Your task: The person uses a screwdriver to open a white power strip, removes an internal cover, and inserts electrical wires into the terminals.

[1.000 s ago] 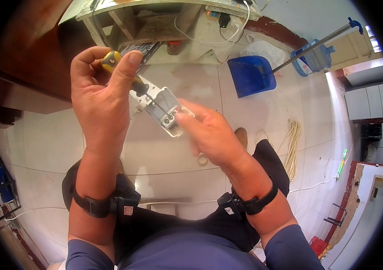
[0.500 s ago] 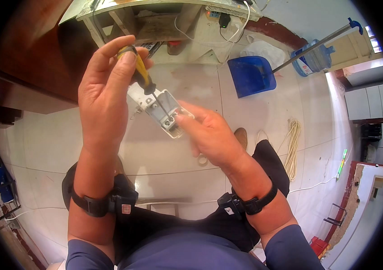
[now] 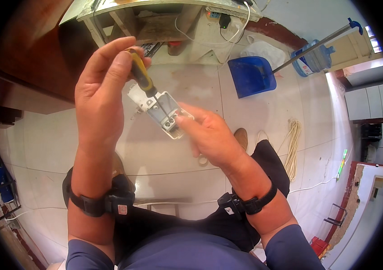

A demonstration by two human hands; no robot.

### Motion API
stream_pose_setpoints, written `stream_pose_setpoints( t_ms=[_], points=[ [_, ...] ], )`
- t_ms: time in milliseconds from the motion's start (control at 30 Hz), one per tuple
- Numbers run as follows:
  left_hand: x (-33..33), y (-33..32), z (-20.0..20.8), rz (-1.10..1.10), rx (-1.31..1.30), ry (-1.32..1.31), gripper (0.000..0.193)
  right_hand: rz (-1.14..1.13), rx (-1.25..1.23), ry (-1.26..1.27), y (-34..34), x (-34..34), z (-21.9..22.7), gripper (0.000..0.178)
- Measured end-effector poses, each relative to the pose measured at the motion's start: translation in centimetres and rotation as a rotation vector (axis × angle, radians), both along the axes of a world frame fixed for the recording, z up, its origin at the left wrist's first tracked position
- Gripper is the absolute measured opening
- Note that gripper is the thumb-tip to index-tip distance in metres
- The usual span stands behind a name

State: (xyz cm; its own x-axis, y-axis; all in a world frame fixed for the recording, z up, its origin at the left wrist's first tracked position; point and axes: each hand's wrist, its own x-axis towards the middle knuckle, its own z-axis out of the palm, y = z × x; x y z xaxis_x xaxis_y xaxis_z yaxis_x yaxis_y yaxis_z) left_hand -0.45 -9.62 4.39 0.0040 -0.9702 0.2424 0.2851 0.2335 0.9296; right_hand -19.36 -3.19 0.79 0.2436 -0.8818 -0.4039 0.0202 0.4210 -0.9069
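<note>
My left hand (image 3: 106, 81) is closed round the yellow and black handle of a screwdriver (image 3: 142, 74). The shaft slants down to the right, its tip among the small dark metal fittings at the lower end of an opened white box (image 3: 166, 102). This box is a shallow plastic housing with a grey inside, and what looks like a flap or cover stands at its upper left. On its right side my right hand (image 3: 207, 132) grips it, thumb on the rim near the screwdriver's tip. The right fingers under the box are mostly hidden.
Beyond my hands a blue dustpan (image 3: 251, 77) with a long handle lies on the tiled floor beside a large water bottle (image 3: 313, 58). A coil of cream cable (image 3: 293, 148) lies to the right. A worn wooden desk (image 3: 160, 27) stands ahead.
My left hand has shifted slightly left, and the screwdriver's handle has turned and stands at a slightly different angle. My right hand and the white box have stayed nearly still.
</note>
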Motion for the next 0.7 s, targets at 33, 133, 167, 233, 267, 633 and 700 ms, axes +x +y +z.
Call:
stream_pose_setpoints(
  t_ms=[33,133,167,233,267,633,700],
  points=[
    [-0.2,0.1,0.2,0.000,0.000,0.000,0.025,0.009,-0.004,0.000,0.0,0.0,0.0,0.056],
    [-0.2,0.0,0.0,-0.012,0.020,0.081,0.025,0.006,-0.008,-0.002,0.0,0.0,-0.1,0.056],
    [0.4,-0.2,-0.6,-0.008,-0.031,0.003,0.025,0.006,-0.009,-0.002,0.0,0.0,-0.1,0.056],
    [0.3,-0.3,-0.5,-0.004,-0.082,-0.073,0.026,-0.007,0.005,-0.006,0.0,0.0,-0.2,0.057],
    [0.0,-0.2,-0.1,-0.016,-0.044,-0.019,0.026,-0.007,0.005,-0.005,0.0,0.0,-0.3,0.057],
    [-0.1,0.0,0.4,-0.113,0.019,0.130,0.024,0.009,0.016,-0.005,0.2,0.0,-0.4,0.059],
    [-0.2,-0.1,-0.2,-0.049,-0.050,0.048,0.024,0.005,0.015,-0.005,0.1,0.1,-0.3,0.059]
  ],
)
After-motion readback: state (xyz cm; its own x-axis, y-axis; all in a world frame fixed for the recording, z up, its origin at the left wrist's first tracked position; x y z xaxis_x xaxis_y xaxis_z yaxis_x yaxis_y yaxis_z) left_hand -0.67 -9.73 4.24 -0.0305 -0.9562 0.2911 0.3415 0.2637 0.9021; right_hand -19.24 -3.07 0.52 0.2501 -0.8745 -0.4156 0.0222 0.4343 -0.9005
